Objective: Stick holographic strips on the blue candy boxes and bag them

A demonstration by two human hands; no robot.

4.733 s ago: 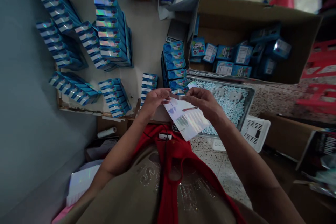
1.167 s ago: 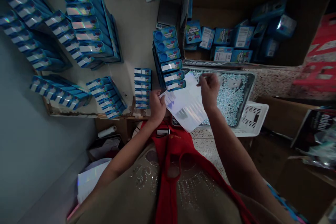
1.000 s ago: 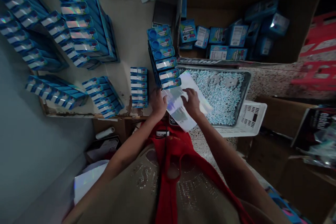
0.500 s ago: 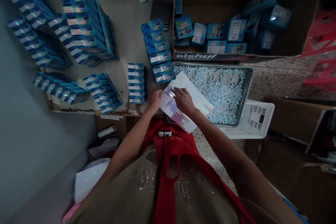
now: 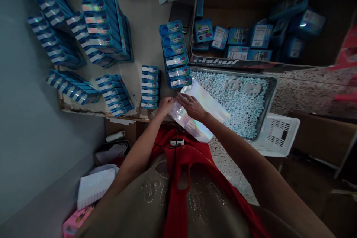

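At the front edge of the worktop [image 5: 146,26], a holographic sheet [image 5: 213,108] lay across a near corner of the metal tray [image 5: 271,98], with the nearest column of boxes just beyond. The left hand [image 5: 166,105] had its grip closed on the sheet's left corner, thumb against fingers. The right hand [image 5: 192,107] lay across the sheet, fingers stretched toward the left hand; whether its grip held anything could not be told.

The step in hand looked like working a strip at that corner. To go on, the move seemed to call for a steady left pinch and a fine hold on the strip's edge by the right fingertips.

As for counts, the nearest column of Caramelo Macizo boxes [image 5: 175,55] numbered six: three ends bore silvery strips, three showed bare blue circles. The short row [image 5: 150,87] to its left showed six striped ends, and the tall stack [image 5: 97,18] farther left six in front. There was one tray of pale blue and white pellets [image 5: 245,111], one white plastic basket [image 5: 290,135] and one carton [image 5: 259,66], whose loose boxes overlapped too much to count.
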